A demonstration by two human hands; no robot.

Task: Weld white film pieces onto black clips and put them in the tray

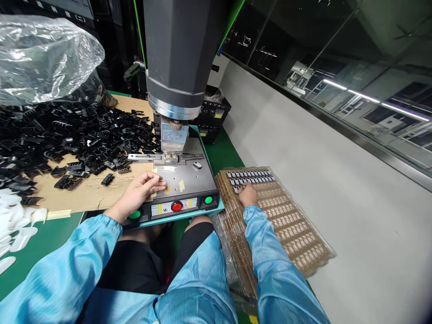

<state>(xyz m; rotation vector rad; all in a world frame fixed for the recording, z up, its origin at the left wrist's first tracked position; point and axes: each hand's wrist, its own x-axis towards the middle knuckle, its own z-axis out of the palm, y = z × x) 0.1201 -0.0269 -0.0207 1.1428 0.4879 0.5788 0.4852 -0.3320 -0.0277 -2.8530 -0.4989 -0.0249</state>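
Observation:
My left hand (146,188) hovers over the front left of the machine's metal base plate (194,184), thumb and fingers pressed together; whatever they hold, if anything, is hidden. My right hand (248,195) reaches down to a clear plastic tray (283,198), its fingers closed at a small grey part in the third row. Rows of small grey parts (251,173) fill the tray's far end. One loose grey part (197,165) lies on the base plate, right of the metal fixture (171,157) under the press head (173,105).
Black plastic clips (84,135) are heaped on cardboard at the left, beside a clear plastic bag (47,58). White pieces (16,220) lie nearer. A red button (177,206) and two green buttons (208,200) line the base's front. Black bins (211,117) stand behind.

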